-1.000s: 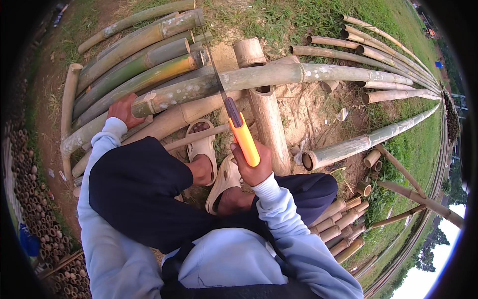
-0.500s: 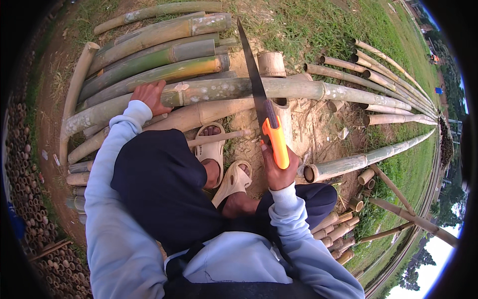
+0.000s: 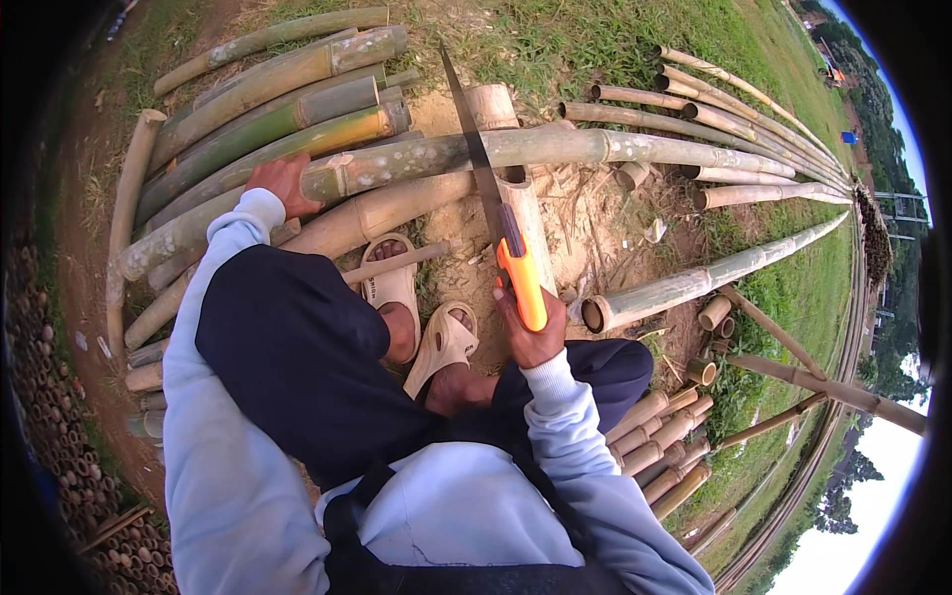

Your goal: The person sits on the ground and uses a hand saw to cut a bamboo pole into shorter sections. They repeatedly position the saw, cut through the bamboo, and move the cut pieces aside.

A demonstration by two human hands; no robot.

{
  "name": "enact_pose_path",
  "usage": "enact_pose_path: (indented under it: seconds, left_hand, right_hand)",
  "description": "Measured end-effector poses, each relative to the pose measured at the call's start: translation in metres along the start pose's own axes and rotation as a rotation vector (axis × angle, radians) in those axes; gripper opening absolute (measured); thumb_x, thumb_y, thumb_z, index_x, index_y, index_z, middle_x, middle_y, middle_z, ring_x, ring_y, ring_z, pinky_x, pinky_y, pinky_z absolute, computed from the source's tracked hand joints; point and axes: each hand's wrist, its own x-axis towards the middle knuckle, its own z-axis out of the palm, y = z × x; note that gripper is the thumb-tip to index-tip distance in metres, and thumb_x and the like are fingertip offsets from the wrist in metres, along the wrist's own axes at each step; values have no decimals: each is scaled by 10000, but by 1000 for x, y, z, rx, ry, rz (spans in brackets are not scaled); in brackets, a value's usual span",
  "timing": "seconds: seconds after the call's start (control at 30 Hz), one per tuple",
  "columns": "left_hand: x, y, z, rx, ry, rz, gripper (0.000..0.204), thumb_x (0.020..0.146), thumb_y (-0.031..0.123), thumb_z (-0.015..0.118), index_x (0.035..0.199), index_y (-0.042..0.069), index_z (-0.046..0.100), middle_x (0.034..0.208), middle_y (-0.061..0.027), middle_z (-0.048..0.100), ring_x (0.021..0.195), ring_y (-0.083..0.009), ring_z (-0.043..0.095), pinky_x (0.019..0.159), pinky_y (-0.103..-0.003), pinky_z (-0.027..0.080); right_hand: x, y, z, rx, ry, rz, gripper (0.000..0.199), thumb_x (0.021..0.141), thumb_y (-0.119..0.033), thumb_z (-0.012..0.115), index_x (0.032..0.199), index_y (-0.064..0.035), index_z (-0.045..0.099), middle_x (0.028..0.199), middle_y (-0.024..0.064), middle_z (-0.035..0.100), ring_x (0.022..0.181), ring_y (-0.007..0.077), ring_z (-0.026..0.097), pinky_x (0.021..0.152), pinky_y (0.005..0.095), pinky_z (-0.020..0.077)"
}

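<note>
Sawing looks to be the step in hand: the right hand (image 3: 535, 335) grasps the orange handle (image 3: 526, 286) of a saw (image 3: 485, 174) whose dark blade crosses a long bamboo pole (image 3: 555, 146), while the left hand (image 3: 283, 186) is curled over that pole farther left, grasping it. The pole runs from left to right beyond the sandals (image 3: 394, 283), crossing a thick bamboo log (image 3: 538, 233) near the blade (whether the teeth have bitten in, I cannot tell). The next move seems to call for a firm left hold and a straight, square stroke.
</note>
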Motion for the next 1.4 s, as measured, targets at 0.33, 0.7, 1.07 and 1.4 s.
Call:
enact_pose_path:
  seconds: [0.33,0.7,1.07,1.4]
  left_hand:
    - [-1,10,12,49,-44,-26,863,672,494,827,1366,69,541,1103,-250,715,1042,-435,678,935,-507,531]
    - [2,3,8,55,-54,-38,835,666,512,837,1316,67,558,1057,-250,722,991,-447,690,910,-511,545]
    - [12,1,8,38,-17,12,849,663,510,827,1338,74,554,1011,-243,727,949,-442,697,874,-511,557]
    - [5,2,17,81,-48,-7,848,664,524,824,1334,78,556,1006,-233,732,961,-433,702,880,-513,560]
  right_hand:
    - [-19,2,-7,-6,20,4,145,935,-96,727,938,45,691,664,79,648,607,120,607,570,293,494]
    - [-118,-14,-53,-91,-59,28,206,904,-28,711,1100,33,707,795,151,704,691,227,710,665,317,546]
    - [61,18,19,47,62,-138,241,919,-155,749,822,40,646,627,112,615,537,151,533,552,345,458]
    - [-55,7,-26,-10,38,-20,114,925,-67,715,935,42,685,666,92,621,586,145,586,585,327,499]
